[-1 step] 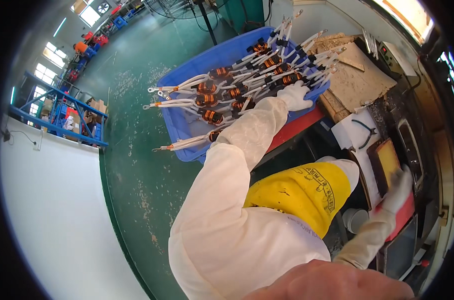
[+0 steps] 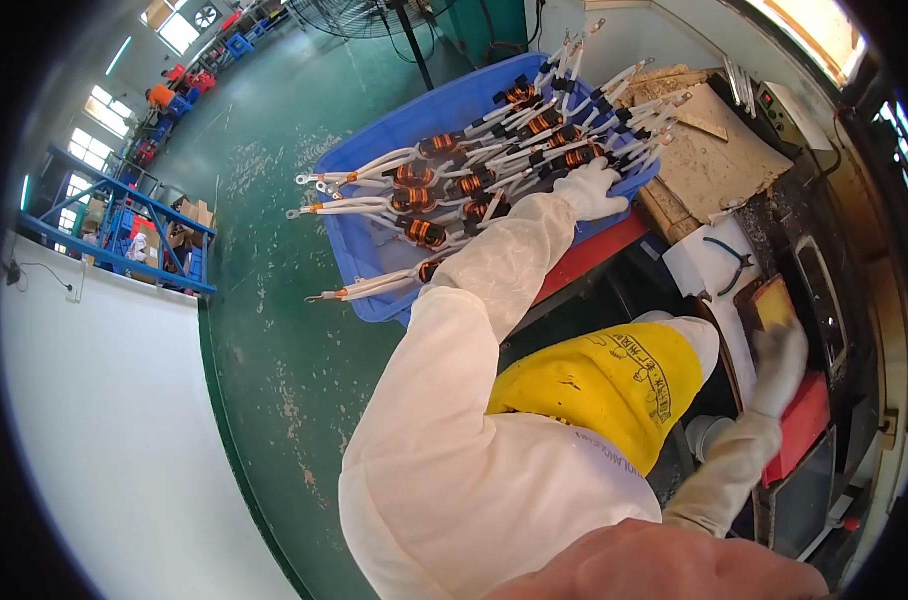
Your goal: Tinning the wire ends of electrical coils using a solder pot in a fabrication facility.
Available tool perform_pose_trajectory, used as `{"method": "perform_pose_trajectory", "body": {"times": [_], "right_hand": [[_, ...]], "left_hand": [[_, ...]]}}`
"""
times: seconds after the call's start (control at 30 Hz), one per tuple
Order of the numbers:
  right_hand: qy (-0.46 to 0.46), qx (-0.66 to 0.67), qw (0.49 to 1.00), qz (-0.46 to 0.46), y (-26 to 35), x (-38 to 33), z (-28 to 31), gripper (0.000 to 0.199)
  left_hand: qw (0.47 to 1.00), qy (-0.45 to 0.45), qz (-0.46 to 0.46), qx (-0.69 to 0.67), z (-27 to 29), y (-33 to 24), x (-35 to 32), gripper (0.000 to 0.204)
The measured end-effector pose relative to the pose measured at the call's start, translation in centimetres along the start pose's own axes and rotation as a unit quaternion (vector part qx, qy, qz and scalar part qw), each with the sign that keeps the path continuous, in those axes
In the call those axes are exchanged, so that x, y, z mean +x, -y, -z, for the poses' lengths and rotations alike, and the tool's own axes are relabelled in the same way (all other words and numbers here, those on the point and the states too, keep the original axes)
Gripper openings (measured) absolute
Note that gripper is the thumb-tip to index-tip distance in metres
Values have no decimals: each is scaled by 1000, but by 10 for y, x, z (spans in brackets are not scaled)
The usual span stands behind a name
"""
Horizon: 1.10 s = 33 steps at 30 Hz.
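Observation:
My left hand [image 2: 591, 192], in a white glove, reaches over the near right rim of a blue plastic tub [image 2: 359, 290]. Its fingers look spread, touching white cables beside a dark coil with orange windings [image 2: 582, 157]. Several such coils with white leads and metal ring lugs lie heaped in the tub, some leads poking over the rim. At the bench on the right, my gloved right hand [image 2: 780, 365] is over the near end of a yellow slab [image 2: 773, 303] in a dark frame. Motion smears its fingers, so I cannot tell whether it holds anything.
Dark-handled pliers [image 2: 731, 265] lie on a white sheet near the slab. Beyond are a worn brown board [image 2: 729, 150] and a grey control box [image 2: 794, 117]. A red block [image 2: 800, 425] is below my right hand, with a white round container [image 2: 709, 437] beside it. A fan stands behind the tub.
My right hand has shifted left and slightly away from me, covering more of the yellow slab's near end. My left hand and the tub stay in place.

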State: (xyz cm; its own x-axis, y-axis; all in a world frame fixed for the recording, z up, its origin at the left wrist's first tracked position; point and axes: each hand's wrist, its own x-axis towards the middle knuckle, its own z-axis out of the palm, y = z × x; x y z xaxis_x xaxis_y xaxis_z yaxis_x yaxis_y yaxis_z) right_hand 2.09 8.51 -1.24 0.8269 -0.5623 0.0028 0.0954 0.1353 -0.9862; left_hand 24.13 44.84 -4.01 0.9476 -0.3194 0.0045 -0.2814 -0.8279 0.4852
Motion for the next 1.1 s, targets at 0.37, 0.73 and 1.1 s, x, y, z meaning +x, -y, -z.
{"method": "perform_pose_trajectory", "body": {"times": [0.37,0.73,1.1], "right_hand": [[206,323,836,-394,-138,-109,-167,35],[257,369,812,-372,-148,-106,-163,32],[248,391,811,-358,-157,-90,-149,36]], "left_hand": [[967,-148,58,-198,86,80,-58,49],[801,-412,175,-398,79,217,-31,61],[714,-377,232,-542,33,261,9,69]]}}
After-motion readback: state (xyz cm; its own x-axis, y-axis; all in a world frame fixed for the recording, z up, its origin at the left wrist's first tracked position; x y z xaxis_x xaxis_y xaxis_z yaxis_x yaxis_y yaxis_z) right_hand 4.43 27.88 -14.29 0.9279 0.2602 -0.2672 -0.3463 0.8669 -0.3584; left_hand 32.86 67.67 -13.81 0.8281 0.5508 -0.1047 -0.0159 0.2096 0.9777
